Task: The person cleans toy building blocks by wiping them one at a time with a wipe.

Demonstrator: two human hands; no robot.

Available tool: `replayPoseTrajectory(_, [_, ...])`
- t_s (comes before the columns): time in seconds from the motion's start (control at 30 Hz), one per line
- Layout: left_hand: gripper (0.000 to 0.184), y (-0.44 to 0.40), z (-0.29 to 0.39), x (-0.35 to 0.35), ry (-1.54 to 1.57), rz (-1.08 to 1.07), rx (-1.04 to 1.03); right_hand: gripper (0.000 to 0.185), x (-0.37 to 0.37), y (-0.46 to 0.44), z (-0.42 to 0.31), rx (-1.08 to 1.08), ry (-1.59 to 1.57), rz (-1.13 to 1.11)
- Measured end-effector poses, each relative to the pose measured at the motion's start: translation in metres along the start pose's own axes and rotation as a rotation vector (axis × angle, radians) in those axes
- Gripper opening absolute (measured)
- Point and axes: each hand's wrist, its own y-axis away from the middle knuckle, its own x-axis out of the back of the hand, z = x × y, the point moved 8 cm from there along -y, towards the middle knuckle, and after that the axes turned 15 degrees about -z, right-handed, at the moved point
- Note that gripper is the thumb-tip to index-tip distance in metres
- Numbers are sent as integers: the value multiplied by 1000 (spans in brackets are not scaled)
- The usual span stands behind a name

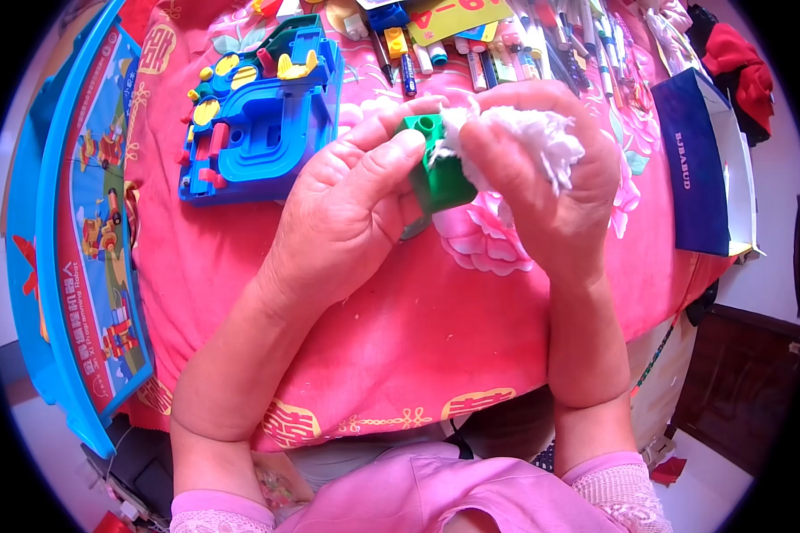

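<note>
My left hand [356, 182] grips a green plastic toy block [447, 185] with round studs on its top, the thumb pressed on its upper edge. Crumpled white tissue [542, 140] is bunched in my right hand [542, 195], whose fingers are closed around it. The tissue touches the block's upper right side. Both hands are raised over the red flowered tablecloth [400, 329]. Part of the block is hidden behind my left fingers. To the left of my hands sits a blue plastic toy base [276, 133] with yellow, red and green parts.
Several markers and pens [551, 44] lie across the back, beside a yellow card [458, 18]. A dark blue open box [698, 169] stands at the right edge. On the left stands a blue-framed toy box [107, 213] with printed pictures.
</note>
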Motion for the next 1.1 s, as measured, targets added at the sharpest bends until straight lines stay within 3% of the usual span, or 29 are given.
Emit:
replayPoseTrajectory(0.17, [35,-1,0,0,60,-27,-8,15,-5,-1,-3,85,110,-76])
replayPoseTrajectory(0.47, [38,1,2,1,-230,77,12,15,0,4,17,-138,-133,89])
replayPoseTrajectory(0.57, [39,4,4,5,-278,76,61,15,-3,3,16,-125,-35,46])
replayPoseTrajectory(0.77, [43,4,4,0,-180,-50,87,15,-4,3,13,-75,-49,57])
replayPoseTrajectory(0.87, [40,7,4,3,-184,107,64,15,-4,3,12,-76,-34,62])
replayPoseTrajectory(1.1, [34,8,16,-1,-529,150,43,14,-4,4,12,-96,-52,70])
